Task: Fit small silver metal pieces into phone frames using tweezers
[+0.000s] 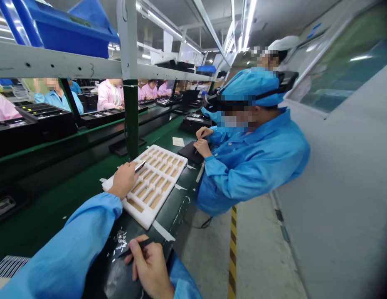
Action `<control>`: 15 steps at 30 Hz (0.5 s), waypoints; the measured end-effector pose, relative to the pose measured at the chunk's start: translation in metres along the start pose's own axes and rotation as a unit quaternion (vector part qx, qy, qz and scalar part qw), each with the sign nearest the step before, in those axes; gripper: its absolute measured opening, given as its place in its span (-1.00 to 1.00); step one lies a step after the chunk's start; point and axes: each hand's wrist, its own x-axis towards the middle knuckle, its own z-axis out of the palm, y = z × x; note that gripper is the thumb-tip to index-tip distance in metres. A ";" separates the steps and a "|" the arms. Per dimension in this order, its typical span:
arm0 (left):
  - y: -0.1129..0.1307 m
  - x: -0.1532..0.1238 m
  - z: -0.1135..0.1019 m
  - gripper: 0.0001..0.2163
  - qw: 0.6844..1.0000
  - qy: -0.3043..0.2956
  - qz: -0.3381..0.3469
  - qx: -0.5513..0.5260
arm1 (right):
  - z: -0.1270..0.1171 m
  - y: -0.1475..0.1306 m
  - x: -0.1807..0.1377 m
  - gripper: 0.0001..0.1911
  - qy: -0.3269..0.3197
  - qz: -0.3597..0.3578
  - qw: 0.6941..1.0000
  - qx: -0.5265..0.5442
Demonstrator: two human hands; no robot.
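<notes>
My left hand is closed around a slim, shiny metallic piece, over the near left part of a white foam tray. The tray has rows of long slots with a tan base showing through, and a tiny greenish bit lies in one slot. Closer to me, my right hand grips dark tweezers, their tip pointing left. Beside that tip, small white slivers are scattered on the dark bench top. What exactly the metallic piece is, I cannot make out.
A co-worker in blue sits along the bench to the right, hands over a black pad. A green post rises behind the tray. Blue bins stand on the shelf above. White tape strips mark the bench edge.
</notes>
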 end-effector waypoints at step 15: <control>-0.053 -0.126 -0.091 -0.70 0.980 0.187 0.043 -0.051 | -0.012 -0.010 -0.004 -0.25 -0.034 0.057 0.996 0.059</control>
